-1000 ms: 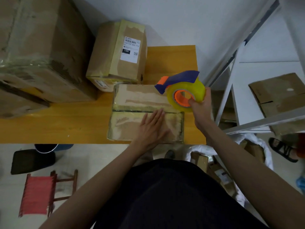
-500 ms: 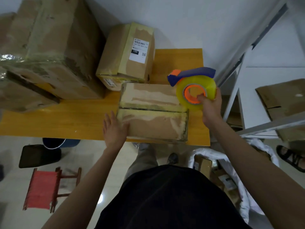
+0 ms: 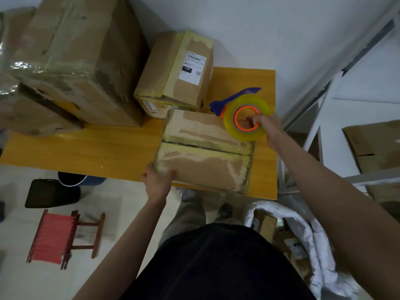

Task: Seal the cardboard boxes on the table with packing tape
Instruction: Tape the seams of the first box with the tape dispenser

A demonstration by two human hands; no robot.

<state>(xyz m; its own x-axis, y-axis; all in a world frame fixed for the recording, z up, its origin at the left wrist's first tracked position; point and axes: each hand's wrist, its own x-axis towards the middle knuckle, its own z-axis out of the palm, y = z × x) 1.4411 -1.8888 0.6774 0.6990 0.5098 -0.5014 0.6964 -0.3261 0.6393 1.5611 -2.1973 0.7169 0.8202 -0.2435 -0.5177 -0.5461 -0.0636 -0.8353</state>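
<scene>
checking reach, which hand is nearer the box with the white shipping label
Right. The right hand holds the tape roll beside the labelled box; the left hand grips the front box's near corner.

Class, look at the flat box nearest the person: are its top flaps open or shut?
Shut. The flat box shows both flaps lying level, meeting along a dark centre seam; whether fresh tape covers that seam, cannot tell.

A small storeroom or packing room: worn, re-taped cartons (image 3: 71, 61) with a shipping label (image 3: 193, 67) crowd the desk (image 3: 97, 152) left of the grip, metal shelving (image 3: 320, 118) holding flattened cardboard (image 3: 376, 146) to its right.
</scene>
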